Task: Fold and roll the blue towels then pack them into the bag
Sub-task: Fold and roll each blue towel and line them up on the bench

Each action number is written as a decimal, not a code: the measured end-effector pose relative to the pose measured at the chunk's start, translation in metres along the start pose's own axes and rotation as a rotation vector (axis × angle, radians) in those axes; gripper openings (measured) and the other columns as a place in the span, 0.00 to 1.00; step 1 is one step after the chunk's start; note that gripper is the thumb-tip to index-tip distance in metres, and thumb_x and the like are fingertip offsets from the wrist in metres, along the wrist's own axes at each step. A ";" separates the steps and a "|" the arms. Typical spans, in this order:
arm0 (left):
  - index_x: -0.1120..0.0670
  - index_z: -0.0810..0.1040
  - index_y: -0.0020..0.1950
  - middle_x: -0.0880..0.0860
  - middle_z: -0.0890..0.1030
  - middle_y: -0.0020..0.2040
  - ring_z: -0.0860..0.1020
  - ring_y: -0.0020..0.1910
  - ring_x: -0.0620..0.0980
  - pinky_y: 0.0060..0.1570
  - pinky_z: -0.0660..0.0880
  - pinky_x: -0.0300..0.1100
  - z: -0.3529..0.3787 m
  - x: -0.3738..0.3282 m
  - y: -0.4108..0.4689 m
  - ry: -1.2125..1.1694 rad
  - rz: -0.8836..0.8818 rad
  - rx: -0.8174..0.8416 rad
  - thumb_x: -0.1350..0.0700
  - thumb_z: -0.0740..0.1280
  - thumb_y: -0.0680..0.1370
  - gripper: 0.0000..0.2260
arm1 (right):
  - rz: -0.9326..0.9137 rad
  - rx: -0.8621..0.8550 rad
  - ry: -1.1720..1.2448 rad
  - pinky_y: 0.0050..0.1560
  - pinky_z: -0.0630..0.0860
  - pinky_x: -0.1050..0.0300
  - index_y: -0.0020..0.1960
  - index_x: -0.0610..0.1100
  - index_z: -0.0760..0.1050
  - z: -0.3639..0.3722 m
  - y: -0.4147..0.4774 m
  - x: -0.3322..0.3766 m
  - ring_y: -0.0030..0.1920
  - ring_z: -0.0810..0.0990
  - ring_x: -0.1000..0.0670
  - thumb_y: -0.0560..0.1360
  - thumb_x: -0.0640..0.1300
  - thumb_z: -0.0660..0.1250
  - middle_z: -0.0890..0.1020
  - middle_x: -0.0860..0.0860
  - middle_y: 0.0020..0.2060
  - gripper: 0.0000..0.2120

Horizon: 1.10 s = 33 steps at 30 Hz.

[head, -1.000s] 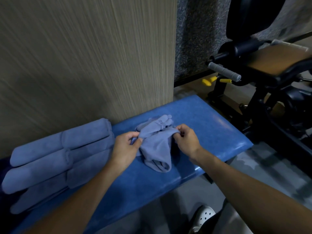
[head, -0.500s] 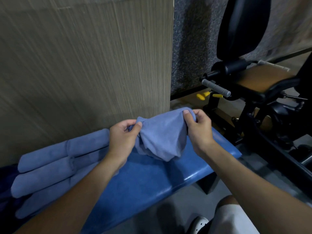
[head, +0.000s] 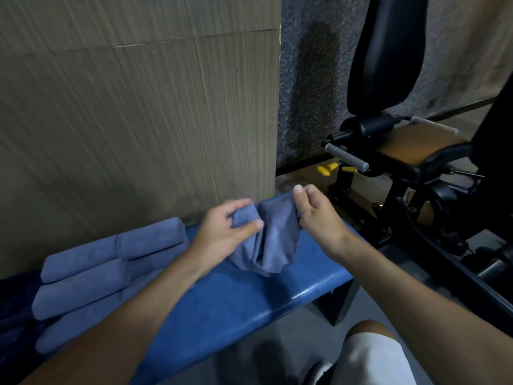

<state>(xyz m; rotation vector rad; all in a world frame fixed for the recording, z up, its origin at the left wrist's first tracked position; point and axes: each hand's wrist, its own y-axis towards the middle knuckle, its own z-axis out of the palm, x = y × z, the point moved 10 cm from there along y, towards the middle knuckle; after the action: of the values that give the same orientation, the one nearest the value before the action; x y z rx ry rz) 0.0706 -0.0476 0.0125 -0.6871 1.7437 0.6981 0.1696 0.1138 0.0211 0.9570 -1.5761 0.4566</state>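
Observation:
A crumpled blue towel hangs just above the blue padded bench. My left hand pinches its upper left edge between thumb and fingers. My right hand pinches its upper right edge a little higher. The cloth sags in loose folds between the two hands, its lower end near the bench top. Three rolled blue towels lie side by side on the bench to the left. No bag is in view.
A wood-grain wall panel stands right behind the bench. A black exercise machine with a brown seat and grey handle fills the right side. My knee in white shorts is below the bench's front edge.
Both hands lifted the towel off the bench and held it spread; now they have come closer together, so the cloth bunches and hangs narrower. The view has tilted upward.

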 end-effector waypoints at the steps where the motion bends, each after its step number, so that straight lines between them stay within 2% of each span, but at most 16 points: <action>1: 0.53 0.78 0.62 0.49 0.81 0.58 0.80 0.55 0.40 0.57 0.75 0.34 0.010 -0.010 -0.001 0.049 0.055 0.037 0.57 0.78 0.70 0.22 | -0.022 0.016 0.026 0.39 0.69 0.44 0.42 0.44 0.65 0.006 -0.002 0.009 0.36 0.67 0.50 0.82 0.55 0.56 0.68 0.47 0.35 0.16; 4: 0.53 0.81 0.56 0.42 0.79 0.51 0.78 0.51 0.37 0.55 0.74 0.35 0.019 -0.037 -0.003 0.247 0.219 -0.012 0.57 0.78 0.70 0.16 | -0.076 0.058 0.063 0.40 0.68 0.51 0.44 0.43 0.66 0.017 -0.008 0.031 0.37 0.67 0.52 0.82 0.52 0.57 0.68 0.48 0.35 0.15; 7: 0.53 0.83 0.46 0.46 0.82 0.44 0.81 0.47 0.45 0.54 0.78 0.49 0.006 -0.045 -0.005 0.245 0.248 -0.137 0.61 0.75 0.73 0.05 | -0.104 0.110 0.088 0.42 0.69 0.55 0.48 0.38 0.66 0.022 -0.016 0.042 0.39 0.69 0.54 0.82 0.47 0.60 0.69 0.48 0.39 0.12; 8: 0.52 0.83 0.43 0.48 0.83 0.43 0.82 0.46 0.47 0.52 0.78 0.52 0.002 -0.048 -0.007 0.230 0.252 -0.165 0.62 0.74 0.74 0.04 | -0.096 0.131 0.120 0.42 0.71 0.58 0.51 0.37 0.65 0.024 -0.020 0.043 0.40 0.71 0.55 0.81 0.45 0.62 0.70 0.47 0.41 0.11; 11: 0.49 0.82 0.39 0.49 0.83 0.41 0.82 0.43 0.47 0.48 0.79 0.49 -0.010 -0.059 -0.013 0.229 0.281 -0.249 0.62 0.72 0.75 0.09 | 0.010 0.163 0.236 0.41 0.76 0.63 0.61 0.42 0.66 0.027 -0.027 0.032 0.42 0.79 0.57 0.78 0.43 0.67 0.78 0.47 0.44 0.16; 13: 0.51 0.81 0.40 0.51 0.84 0.41 0.83 0.43 0.49 0.47 0.80 0.46 -0.017 -0.062 -0.014 0.206 0.261 -0.283 0.62 0.72 0.75 0.07 | 0.118 0.130 0.252 0.46 0.78 0.58 0.65 0.49 0.67 0.021 -0.027 0.018 0.47 0.81 0.52 0.76 0.49 0.70 0.81 0.43 0.49 0.20; 15: 0.52 0.82 0.40 0.52 0.84 0.40 0.83 0.42 0.50 0.45 0.79 0.43 -0.023 -0.061 -0.013 0.174 0.224 -0.307 0.62 0.72 0.75 0.06 | 0.185 0.148 0.269 0.50 0.75 0.51 0.60 0.48 0.72 0.018 -0.026 0.013 0.47 0.81 0.48 0.75 0.51 0.70 0.82 0.42 0.49 0.16; 17: 0.52 0.82 0.40 0.52 0.84 0.39 0.82 0.39 0.46 0.42 0.77 0.38 -0.030 -0.060 -0.011 0.162 0.181 -0.331 0.61 0.72 0.76 0.06 | 0.168 0.209 0.300 0.46 0.71 0.54 0.45 0.42 0.76 0.018 -0.026 0.019 0.38 0.78 0.51 0.78 0.42 0.66 0.80 0.46 0.37 0.05; 19: 0.53 0.83 0.40 0.51 0.84 0.38 0.79 0.36 0.40 0.39 0.75 0.34 -0.038 -0.057 -0.010 0.152 0.142 -0.348 0.61 0.71 0.76 0.06 | 0.133 0.226 0.270 0.45 0.69 0.56 0.40 0.40 0.74 0.012 -0.026 0.029 0.35 0.78 0.52 0.80 0.36 0.61 0.77 0.47 0.32 0.11; 22: 0.54 0.84 0.41 0.52 0.84 0.38 0.80 0.36 0.40 0.39 0.76 0.34 -0.049 -0.049 -0.010 0.106 0.080 -0.357 0.61 0.71 0.76 0.05 | 0.152 0.190 0.264 0.47 0.72 0.56 0.42 0.43 0.70 0.003 -0.025 0.034 0.43 0.84 0.44 0.82 0.37 0.57 0.84 0.43 0.39 0.10; 24: 0.56 0.84 0.42 0.53 0.85 0.40 0.81 0.39 0.43 0.41 0.77 0.35 -0.051 -0.049 -0.011 0.074 0.057 -0.358 0.61 0.71 0.76 0.03 | 0.172 0.186 0.279 0.49 0.73 0.54 0.44 0.43 0.70 0.008 -0.028 0.032 0.48 0.84 0.41 0.80 0.36 0.60 0.84 0.40 0.43 0.07; 25: 0.56 0.84 0.43 0.52 0.85 0.41 0.82 0.40 0.43 0.42 0.77 0.34 -0.050 -0.050 -0.012 0.068 0.057 -0.356 0.61 0.71 0.76 0.03 | 0.170 0.188 0.264 0.49 0.74 0.54 0.45 0.42 0.71 0.014 -0.031 0.031 0.47 0.84 0.43 0.79 0.35 0.64 0.84 0.41 0.43 0.05; 27: 0.56 0.84 0.43 0.52 0.85 0.41 0.82 0.41 0.43 0.43 0.76 0.34 -0.046 -0.053 -0.013 0.050 0.061 -0.355 0.60 0.71 0.76 0.03 | 0.146 0.205 0.232 0.46 0.75 0.60 0.47 0.41 0.75 0.026 -0.037 0.033 0.42 0.81 0.52 0.76 0.35 0.69 0.83 0.46 0.41 0.04; 29: 0.56 0.84 0.43 0.53 0.85 0.42 0.82 0.42 0.44 0.44 0.77 0.35 -0.045 -0.056 -0.014 0.040 0.061 -0.356 0.61 0.71 0.76 0.02 | 0.105 0.229 0.191 0.42 0.74 0.64 0.45 0.38 0.79 0.039 -0.041 0.036 0.38 0.79 0.57 0.75 0.36 0.70 0.82 0.48 0.38 0.01; 33: 0.55 0.84 0.43 0.51 0.85 0.42 0.83 0.43 0.45 0.46 0.79 0.37 -0.052 -0.062 -0.018 0.056 0.082 -0.355 0.61 0.71 0.76 0.04 | 0.069 0.112 0.093 0.40 0.72 0.53 0.42 0.36 0.76 0.036 -0.038 0.038 0.37 0.74 0.52 0.78 0.39 0.65 0.78 0.46 0.35 0.08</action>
<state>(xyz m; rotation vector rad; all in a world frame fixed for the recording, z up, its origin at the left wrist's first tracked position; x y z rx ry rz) 0.0674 -0.0915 0.0824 -0.8850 1.7231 1.0699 0.1769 0.0523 0.0405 0.9550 -1.5147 0.6348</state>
